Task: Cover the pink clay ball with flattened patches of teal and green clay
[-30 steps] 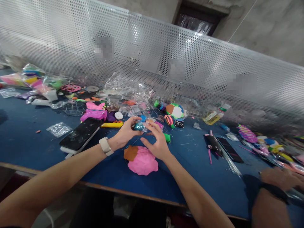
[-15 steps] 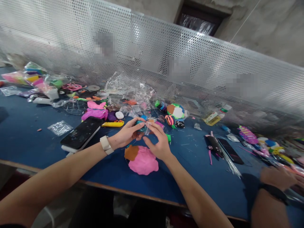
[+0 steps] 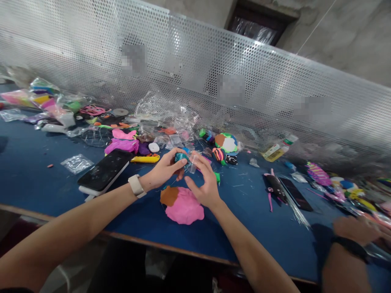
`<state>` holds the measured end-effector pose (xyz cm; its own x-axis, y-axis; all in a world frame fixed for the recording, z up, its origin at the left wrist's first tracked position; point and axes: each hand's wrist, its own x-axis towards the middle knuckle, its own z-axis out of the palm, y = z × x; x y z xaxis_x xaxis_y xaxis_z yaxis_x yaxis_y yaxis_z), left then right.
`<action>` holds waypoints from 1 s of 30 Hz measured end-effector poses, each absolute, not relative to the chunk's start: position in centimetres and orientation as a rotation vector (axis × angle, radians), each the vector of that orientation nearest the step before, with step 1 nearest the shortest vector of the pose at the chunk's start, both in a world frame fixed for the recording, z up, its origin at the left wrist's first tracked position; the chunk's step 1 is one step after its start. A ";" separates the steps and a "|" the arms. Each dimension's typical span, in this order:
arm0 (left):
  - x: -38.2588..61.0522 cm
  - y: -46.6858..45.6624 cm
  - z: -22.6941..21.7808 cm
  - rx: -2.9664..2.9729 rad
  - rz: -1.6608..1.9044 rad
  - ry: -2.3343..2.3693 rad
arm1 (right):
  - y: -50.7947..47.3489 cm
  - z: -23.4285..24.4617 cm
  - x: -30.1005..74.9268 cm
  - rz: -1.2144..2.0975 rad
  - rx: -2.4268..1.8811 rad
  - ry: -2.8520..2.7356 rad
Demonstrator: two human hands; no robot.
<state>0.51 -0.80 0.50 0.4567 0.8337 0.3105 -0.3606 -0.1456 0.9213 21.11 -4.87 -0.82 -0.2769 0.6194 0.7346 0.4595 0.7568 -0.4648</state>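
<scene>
My left hand [image 3: 163,173], a white watch on its wrist, pinches a small teal lump of clay in a clear plastic wrapper [image 3: 182,157] above the blue table [image 3: 36,185]. Facing it, my right hand [image 3: 205,183] has its fingertips closed on the wrapper's right end. Just below both hands lies a flat pink clay patty [image 3: 185,207] with a brown piece [image 3: 169,196] stuck to its left edge.
A black phone [image 3: 105,171] lies left of my hands, with a yellow tool [image 3: 144,159], crumpled clear plastic [image 3: 165,118] and several coloured clay figures behind. A perforated metal screen [image 3: 195,81] closes the back. Another person's arm [image 3: 351,252] rests at the lower right, near a second phone [image 3: 295,193].
My hands have drawn the teal lump slightly nearer and higher, and the right fingers have shifted along the wrapper. The other person's hand has moved a little.
</scene>
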 end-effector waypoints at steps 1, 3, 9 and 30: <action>0.4 -0.8 0.5 1.392 1.088 0.447 | -4.9 -0.7 21.2 0.251 -0.806 -1.918; 0.1 -0.9 0.7 1.474 1.059 0.419 | -4.8 -0.8 21.3 0.362 -0.772 -1.901; -0.2 -1.0 0.8 1.600 0.992 0.438 | -4.7 -1.0 21.4 0.383 -0.801 -1.924; 0.6 -1.4 0.0 1.605 1.283 0.629 | -4.6 -1.1 21.0 0.220 -0.811 -2.050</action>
